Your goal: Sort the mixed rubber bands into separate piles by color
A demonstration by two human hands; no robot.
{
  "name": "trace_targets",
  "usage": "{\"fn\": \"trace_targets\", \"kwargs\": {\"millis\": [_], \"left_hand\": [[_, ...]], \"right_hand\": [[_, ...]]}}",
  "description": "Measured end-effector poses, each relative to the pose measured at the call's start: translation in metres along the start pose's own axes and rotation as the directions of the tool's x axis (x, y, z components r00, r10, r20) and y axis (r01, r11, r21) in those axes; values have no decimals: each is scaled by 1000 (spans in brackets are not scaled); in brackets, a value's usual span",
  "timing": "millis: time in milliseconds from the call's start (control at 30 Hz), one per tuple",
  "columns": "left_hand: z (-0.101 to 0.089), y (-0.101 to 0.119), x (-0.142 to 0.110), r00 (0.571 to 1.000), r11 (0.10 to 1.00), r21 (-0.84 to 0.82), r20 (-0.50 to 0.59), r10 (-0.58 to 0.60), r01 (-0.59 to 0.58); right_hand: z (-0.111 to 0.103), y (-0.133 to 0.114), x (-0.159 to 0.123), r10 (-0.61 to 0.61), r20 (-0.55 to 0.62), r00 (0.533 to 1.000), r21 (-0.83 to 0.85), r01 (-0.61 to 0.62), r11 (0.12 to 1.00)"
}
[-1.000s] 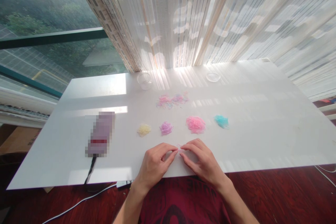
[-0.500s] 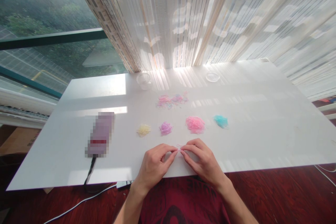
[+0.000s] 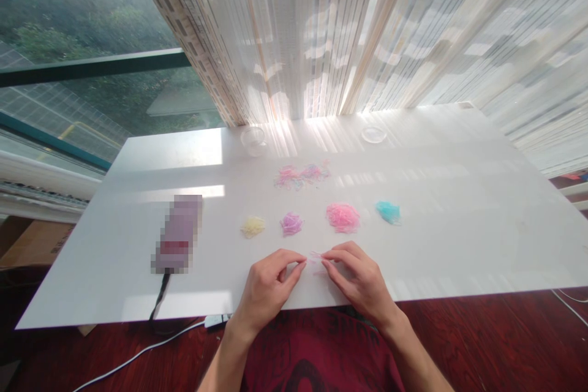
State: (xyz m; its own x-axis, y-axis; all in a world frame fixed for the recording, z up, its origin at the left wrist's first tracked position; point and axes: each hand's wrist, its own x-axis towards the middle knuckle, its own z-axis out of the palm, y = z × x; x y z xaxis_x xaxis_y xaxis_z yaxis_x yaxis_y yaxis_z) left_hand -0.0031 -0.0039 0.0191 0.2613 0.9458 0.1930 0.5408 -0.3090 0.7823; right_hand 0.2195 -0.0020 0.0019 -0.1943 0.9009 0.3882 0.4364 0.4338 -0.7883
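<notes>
Over the white table (image 3: 441,239), near its front edge, my left hand (image 3: 271,285) is closed in a pinch, with a thin pale purple rubber band (image 3: 311,261) at its fingertips. Opposite it, my right hand (image 3: 361,282) also pinches, and a pinkish rubber band (image 3: 316,254) sticks out from its thumb and finger. Another pink strand lies on the table just under the right fingers. Beyond my hands lie small sorted piles: yellow (image 3: 253,226), purple (image 3: 291,223), pink (image 3: 342,217) and teal (image 3: 388,212). A mixed-colour heap (image 3: 301,176) is spread farther back.
Two clear round containers or lids stand at the back, one left (image 3: 254,141) and one right (image 3: 373,135). A blurred-out purple object (image 3: 179,226) with a black strap lies on the left. Sheer curtains (image 3: 312,43) hang along the far edge. A white cable (image 3: 151,349) runs below the table.
My fingertips have moved slightly apart, widening the gap between the two pinches. More of the pinkish strands now shows between them. The piles have stayed as they were.
</notes>
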Motion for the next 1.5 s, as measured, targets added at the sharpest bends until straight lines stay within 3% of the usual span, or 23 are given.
{"fn": "trace_targets", "kwargs": {"millis": [400,833,1500], "left_hand": [[-1,2,2,996,986,139,21,87,-89],[8,7,5,993,992,51,24,115,-116],[7,9,4,994,994,-24,17,108,-108]], "right_hand": [[1,0,0,-13,0,1000,-4,13,1000],[-1,0,-1,-32,55,998,26,31,999],[-1,0,0,-35,32,999,36,34,999]]}}
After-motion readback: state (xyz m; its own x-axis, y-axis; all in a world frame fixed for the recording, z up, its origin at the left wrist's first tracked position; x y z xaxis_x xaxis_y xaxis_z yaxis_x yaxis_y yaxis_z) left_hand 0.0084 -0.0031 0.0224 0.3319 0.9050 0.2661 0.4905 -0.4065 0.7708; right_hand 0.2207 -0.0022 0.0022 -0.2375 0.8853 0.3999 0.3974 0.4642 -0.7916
